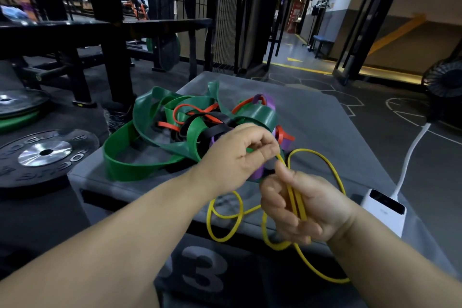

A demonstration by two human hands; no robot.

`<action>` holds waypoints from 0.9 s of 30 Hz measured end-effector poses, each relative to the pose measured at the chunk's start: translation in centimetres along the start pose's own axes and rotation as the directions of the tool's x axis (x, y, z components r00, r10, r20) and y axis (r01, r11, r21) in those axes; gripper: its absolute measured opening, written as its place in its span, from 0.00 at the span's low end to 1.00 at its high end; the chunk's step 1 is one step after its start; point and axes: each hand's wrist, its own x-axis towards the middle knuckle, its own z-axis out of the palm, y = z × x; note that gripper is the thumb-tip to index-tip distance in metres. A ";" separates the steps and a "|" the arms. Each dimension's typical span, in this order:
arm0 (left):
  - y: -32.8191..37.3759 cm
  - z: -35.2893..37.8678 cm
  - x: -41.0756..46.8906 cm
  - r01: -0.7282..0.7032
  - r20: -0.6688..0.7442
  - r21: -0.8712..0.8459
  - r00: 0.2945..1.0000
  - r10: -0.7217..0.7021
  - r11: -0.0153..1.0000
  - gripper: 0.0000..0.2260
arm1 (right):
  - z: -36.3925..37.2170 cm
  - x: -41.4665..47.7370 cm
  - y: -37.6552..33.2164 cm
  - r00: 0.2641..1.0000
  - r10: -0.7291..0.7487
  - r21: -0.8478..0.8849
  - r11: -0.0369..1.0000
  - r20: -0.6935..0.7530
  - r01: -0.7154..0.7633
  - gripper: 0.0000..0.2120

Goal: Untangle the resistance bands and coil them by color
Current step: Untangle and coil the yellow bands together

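A thin yellow band [298,205] is pinched by the left hand [237,157] and seemingly gripped across the right hand [318,207]. Its loops are draped on the padded grey box [312,112] beside tangled flat bands [197,132].

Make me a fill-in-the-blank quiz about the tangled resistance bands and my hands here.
1. The left hand and the right hand both hold the thin rubber band, coloured ____.
2. The widest flat band on the grey padded box is ____.
3. The white rectangular power bank sits to the ____ of the right hand.
Missing words: yellow; green; right.
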 end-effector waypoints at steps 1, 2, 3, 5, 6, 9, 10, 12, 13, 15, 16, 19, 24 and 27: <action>0.1 0.2 -0.1 0.062 0.051 -0.091 0.997 -0.058 0.994 0.06 | -0.3 0.0 0.0 0.999 -0.009 0.036 0.999 0.051 0.007 0.23; 0.2 0.4 -0.2 0.129 0.120 -0.171 0.987 -0.109 0.977 0.05 | -0.5 -0.1 -0.2 0.996 -0.025 0.074 0.997 0.087 0.019 0.22; 0.3 0.5 -0.3 0.190 0.182 -0.220 0.972 -0.151 0.957 0.05 | -0.7 -0.2 -0.4 0.993 -0.044 0.111 0.993 0.109 0.032 0.22; 0.4 0.6 -0.5 0.271 0.266 -0.239 0.942 -0.206 0.933 0.05 | -1.1 -0.5 -0.9 0.989 -0.064 0.184 0.982 0.130 0.040 0.23; 0.5 0.5 -0.5 0.275 0.291 -0.212 0.934 -0.208 0.938 0.06 | -1.2 -0.7 -1.1 0.989 -0.060 0.211 0.977 0.137 0.030 0.24; 0.0 0.5 -0.5 0.163 0.315 -0.067 0.939 -0.134 0.984 0.09 | -1.4 -1.1 -1.1 0.984 -0.020 0.217 0.976 0.178 -0.019 0.28; 0.1 0.4 -0.5 0.161 0.329 -0.068 0.935 -0.130 0.985 0.09 | -1.3 -1.1 -1.0 0.980 -0.003 0.212 0.977 0.199 -0.040 0.29; 0.8 0.4 -0.7 0.194 0.362 -0.129 0.922 -0.136 0.972 0.07 | -1.2 -0.9 -0.7 0.970 0.029 0.217 0.973 0.241 -0.083 0.30; 1.1 0.5 -0.7 0.218 0.374 -0.156 0.916 -0.147 0.963 0.08 | -1.2 -0.8 -0.6 0.965 0.041 0.227 0.969 0.259 -0.102 0.31; 1.0 0.6 -0.7 0.243 0.376 -0.192 0.913 -0.158 0.951 0.08 | -1.5 -0.6 -0.4 0.961 0.053 0.250 0.960 0.272 -0.123 0.31; 1.0 0.6 -0.6 0.238 0.362 -0.194 0.919 -0.156 0.952 0.09 | -1.6 -0.6 -0.4 0.965 0.054 0.250 0.961 0.255 -0.120 0.31; 1.1 0.4 -0.6 0.249 0.273 -0.251 0.945 -0.178 0.935 0.10 | -1.7 -0.6 -0.4 0.999 0.046 0.120 0.992 0.028 -0.049 0.25; 0.9 -0.4 0.0 0.353 0.093 -0.583 0.923 -0.372 0.732 0.11 | -2.5 -0.7 0.3 0.952 -0.244 -0.248 0.949 -0.183 0.195 0.20; 0.3 -0.5 0.1 0.417 0.114 -0.680 0.873 -0.474 0.603 0.11 | -2.4 -0.5 0.0 0.928 -0.365 -0.206 0.916 -0.069 0.344 0.17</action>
